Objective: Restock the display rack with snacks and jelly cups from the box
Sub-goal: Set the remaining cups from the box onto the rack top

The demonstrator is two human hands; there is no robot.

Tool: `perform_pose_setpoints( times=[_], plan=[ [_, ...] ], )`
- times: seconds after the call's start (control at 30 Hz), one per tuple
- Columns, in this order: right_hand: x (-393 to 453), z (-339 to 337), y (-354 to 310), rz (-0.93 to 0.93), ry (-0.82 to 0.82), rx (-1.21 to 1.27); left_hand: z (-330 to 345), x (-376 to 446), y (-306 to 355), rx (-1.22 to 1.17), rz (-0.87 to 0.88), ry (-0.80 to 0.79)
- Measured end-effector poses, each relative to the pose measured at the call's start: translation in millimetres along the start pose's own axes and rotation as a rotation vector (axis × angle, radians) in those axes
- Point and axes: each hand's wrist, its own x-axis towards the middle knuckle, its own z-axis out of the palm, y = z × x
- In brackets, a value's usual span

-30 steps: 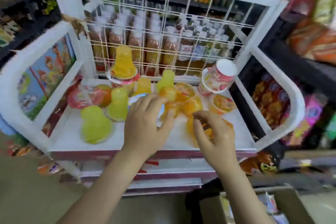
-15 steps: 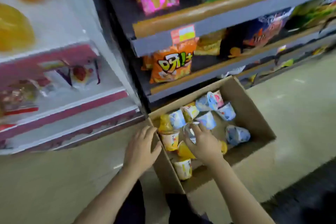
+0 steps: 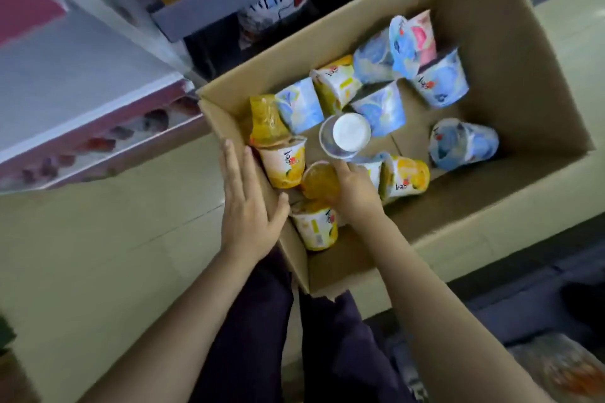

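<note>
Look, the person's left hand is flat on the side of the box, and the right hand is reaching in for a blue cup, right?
Not quite. In the head view the right hand is on an orange cup, not a blue one. The left hand does lie flat on the side of the box.

Both forearms are bare, with no sleeves in view, and the left hand (image 3: 250, 206) and right hand (image 3: 355, 188) wear no gloves. Dark navy cloth trousers (image 3: 294, 347) cover the legs.
</note>
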Motion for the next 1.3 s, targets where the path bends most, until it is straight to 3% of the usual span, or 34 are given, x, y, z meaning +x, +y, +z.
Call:
perform_pose_setpoints(
  times=[0.13, 0.23, 0.43, 0.53, 0.6, 0.67, 0.73, 0.8, 0.9, 0.97, 1.03, 1.1, 1.3],
  plan=[
    [-3.3, 1.4, -13.3, -0.022, -0.007, -0.209, -2.1, 6.3, -0.5, -0.026, 0.012, -0.006],
    [-5.0, 0.3, -16.9, 0.044, -0.054, -0.166, -4.5, 9.1, -5.3, -0.013, 0.036, -0.018],
    [-20.3, -37.4, -24.9, 0.281, 0.005, 0.603, -21.8, 19.4, -3.1, 0.065, -0.049, -0.084],
    [-40.9, -50.5, -36.4, 0.275, 0.014, 1.004, -35.5, 10.7, 16.3, -0.013, -0.093, 0.038],
    [-54.7, -58.3, -49.5, 0.213, -0.018, 1.278, -46.5, 4.2, 36.2, -0.229, -0.23, 0.098],
    [-62.8, -63.9, -64.3, 0.124, -0.066, 1.405, -55.4, 8.0, 48.9, -0.65, -0.463, 0.045],
    [-64.3, -67.2, -80.6, 0.019, -0.111, 1.382, -60.4, 20.3, 48.9, -1.016, -0.603, 0.0],
    [-61.8, -67.4, -93.7, -0.07, -0.143, 1.315, -68.6, 31.7, 47.3, -1.105, -0.584, 0.043],
    [-49.2, -65.5, -100.9, -0.054, -0.117, 1.228, -82.5, 39.3, 42.7, -1.085, -0.722, 0.268],
    [-32.6, -58.6, -96.3, 0.035, -0.01, 1.131, -84.6, 37.3, 28.7, -1.045, -0.788, 0.387],
    [-12.3, -45.8, -88.1, 0.149, 0.047, 1.015, -83.5, 32.7, 14.0, -1.001, -0.832, 0.414],
    [5.2, -28.1, -83.4, 0.225, -0.019, 0.967, -75.2, 26.4, 3.4, -0.985, -0.883, 0.394],
    [40.7, 35.6, -68.7, 0.294, -0.056, 0.843, -37.4, 12.7, -16.8, -0.961, -1.003, 0.379]
  ],
)
